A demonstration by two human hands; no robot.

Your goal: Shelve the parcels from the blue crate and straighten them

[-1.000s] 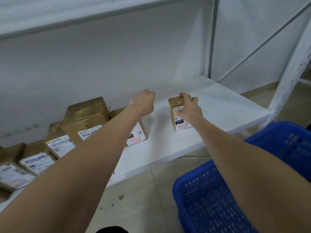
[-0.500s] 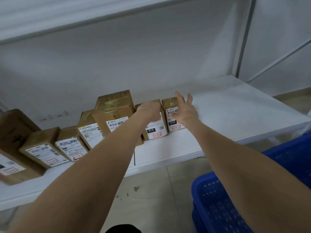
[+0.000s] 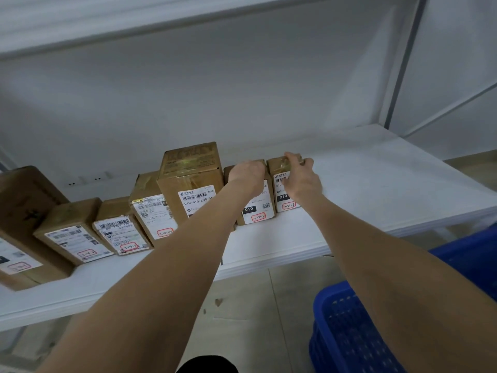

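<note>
A white shelf board [image 3: 376, 189] runs across the view from 8 o'clock to 3 o'clock, with a pale upper shelf [image 3: 134, 20] overhead at 12 and a plain white back wall [image 3: 215, 90] between them. A grey upright post [image 3: 403, 63] stands at 2 o'clock, and a slanting brace [image 3: 457, 109] crosses the panel to its right. Below the board, at 6 o'clock, lies a beige tiled floor [image 3: 255, 305]. The blue crate [image 3: 349, 332] sits on it at 4 to 5 o'clock; what it holds cannot be seen. Brown labelled parcels stand in a row on the board from 9 o'clock toward the centre, a tall parcel [image 3: 188, 168] rising above its neighbours. The right hand [image 3: 302, 179] grips the end parcel [image 3: 279, 168] at the row's 3 o'clock end, fingers curled over its top. The left hand [image 3: 248, 170] is curled over the top of the neighbouring parcel [image 3: 255, 211], which touches the end parcel. The hands are close together, one on each box.
</note>
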